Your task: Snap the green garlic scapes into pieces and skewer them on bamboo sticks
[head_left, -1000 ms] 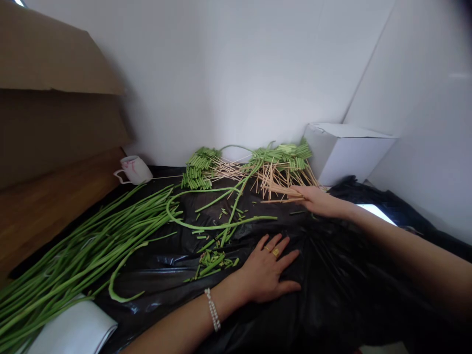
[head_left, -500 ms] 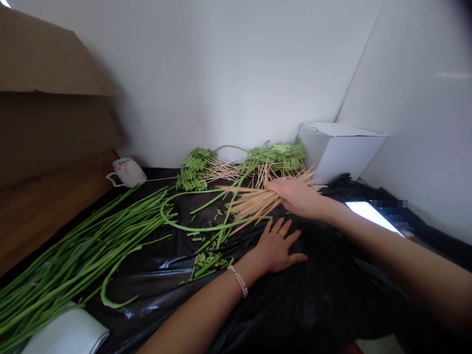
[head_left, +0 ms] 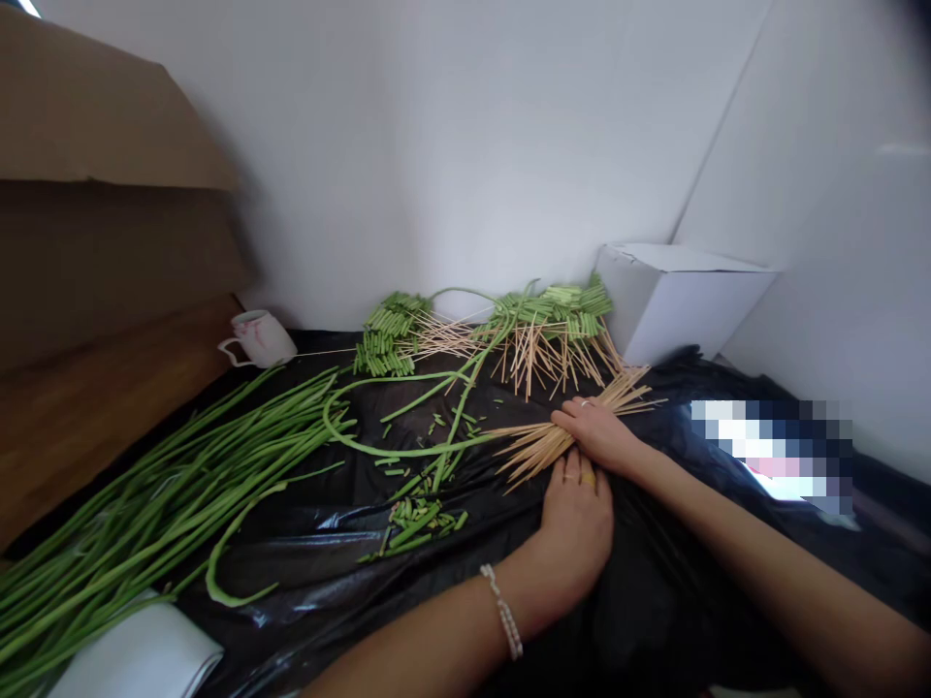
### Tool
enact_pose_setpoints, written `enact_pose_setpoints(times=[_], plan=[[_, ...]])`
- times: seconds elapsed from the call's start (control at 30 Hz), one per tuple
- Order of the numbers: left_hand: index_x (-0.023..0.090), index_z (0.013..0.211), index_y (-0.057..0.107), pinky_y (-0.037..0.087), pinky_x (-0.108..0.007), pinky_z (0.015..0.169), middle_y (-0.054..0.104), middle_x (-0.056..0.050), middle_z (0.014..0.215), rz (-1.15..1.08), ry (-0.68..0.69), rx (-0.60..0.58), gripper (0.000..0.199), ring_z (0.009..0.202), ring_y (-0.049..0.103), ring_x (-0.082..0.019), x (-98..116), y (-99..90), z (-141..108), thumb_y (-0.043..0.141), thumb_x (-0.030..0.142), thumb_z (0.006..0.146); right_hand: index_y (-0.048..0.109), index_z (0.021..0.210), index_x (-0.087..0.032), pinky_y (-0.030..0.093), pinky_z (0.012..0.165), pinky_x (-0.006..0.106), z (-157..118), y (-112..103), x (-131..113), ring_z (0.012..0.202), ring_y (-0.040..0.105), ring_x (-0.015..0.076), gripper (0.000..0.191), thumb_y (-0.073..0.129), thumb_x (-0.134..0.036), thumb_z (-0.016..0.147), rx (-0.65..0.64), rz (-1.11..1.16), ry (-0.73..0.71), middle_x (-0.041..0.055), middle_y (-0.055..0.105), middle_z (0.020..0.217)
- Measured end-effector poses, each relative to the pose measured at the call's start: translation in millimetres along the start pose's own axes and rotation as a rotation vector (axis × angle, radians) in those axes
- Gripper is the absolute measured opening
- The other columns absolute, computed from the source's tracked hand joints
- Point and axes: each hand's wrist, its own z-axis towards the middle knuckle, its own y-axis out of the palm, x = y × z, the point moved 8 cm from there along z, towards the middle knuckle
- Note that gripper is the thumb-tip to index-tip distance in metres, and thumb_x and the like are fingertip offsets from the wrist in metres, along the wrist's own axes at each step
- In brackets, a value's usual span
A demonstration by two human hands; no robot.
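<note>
A loose bundle of bamboo skewers [head_left: 534, 451] lies slanting above the black plastic sheet [head_left: 655, 582]. My right hand [head_left: 602, 433] is closed over the middle of it from above. Just below, my left hand [head_left: 580, 519] has its fingers drawn together and bent, with the fingertips against the bundle's lower edge; its thumb is hidden. Long green stems [head_left: 407, 453], like garlic scapes, curve in from the left, and one tip meets the skewers. Short cut green pieces [head_left: 422, 519] are scattered left of my left hand.
Skewers threaded with green pieces [head_left: 560, 305] rest along the back wall. A white box [head_left: 684, 305] stands behind on the right, a glowing screen [head_left: 778, 465] nearer. On the left are long green stems [head_left: 218, 465], a mug [head_left: 262, 339], a cardboard box [head_left: 109, 126] and a folded white item [head_left: 142, 654].
My right hand has brought the skewer bundle nearer and lower. My left hand, spread flat on the sheet before, has drawn its fingers together and moved to the bundle's edge.
</note>
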Motion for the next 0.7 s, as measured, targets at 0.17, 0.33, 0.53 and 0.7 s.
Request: enact_pose_setpoints(times=[0.17, 0.33, 0.53, 0.7], plan=[[0.008, 0.136, 0.047, 0.037, -0.043, 0.109, 0.05, -0.02, 0.14, -0.031, 0.207, 0.068, 0.048, 0.135, 0.042, -0.031, 20, -22.1, -19, 0.043, 0.031, 0.095, 0.061, 0.1, -0.015, 0.032, 0.078, 0.033, -3, 6, 15, 0.092, 0.052, 0.0252, 0.027, 0.047, -0.003, 0.08, -0.036, 0.027, 0.098, 0.0113, 0.061, 0.095], [0.015, 0.131, 0.052, 0.037, -0.043, 0.109, 0.053, -0.017, 0.138, -0.103, 0.308, 0.035, 0.055, 0.133, 0.043, -0.032, 7, -38.0, -44, 0.049, 0.053, 0.09, 0.063, 0.1, -0.016, 0.037, 0.079, 0.031, -1, 3, 32, 0.093, 0.057, 0.0241, 0.032, 0.052, -0.007, 0.072, -0.141, 0.183, 0.147, 0.0097, 0.063, 0.098], [0.015, 0.132, 0.051, 0.033, -0.045, 0.113, 0.05, -0.015, 0.142, -0.178, 0.35, -0.023, 0.053, 0.138, 0.038, -0.031, -16, -51.3, -77, 0.041, 0.052, 0.094, 0.056, 0.129, -0.016, 0.043, 0.093, 0.038, -5, -3, 43, 0.109, 0.058, 0.0301, 0.068, 0.074, -0.035, 0.066, -0.331, 0.381, 0.128, 0.0145, 0.062, 0.122], [0.016, 0.127, 0.056, 0.034, -0.039, 0.113, 0.056, -0.011, 0.137, -0.256, 0.287, 0.035, 0.047, 0.134, 0.043, -0.026, -51, -74.3, -83, 0.046, 0.047, 0.094, 0.052, 0.137, -0.016, 0.041, 0.101, 0.044, -3, -28, 44, 0.121, 0.053, 0.033, 0.074, 0.069, -0.05, 0.074, -0.279, 0.433, 0.149, 0.0164, 0.057, 0.134]])
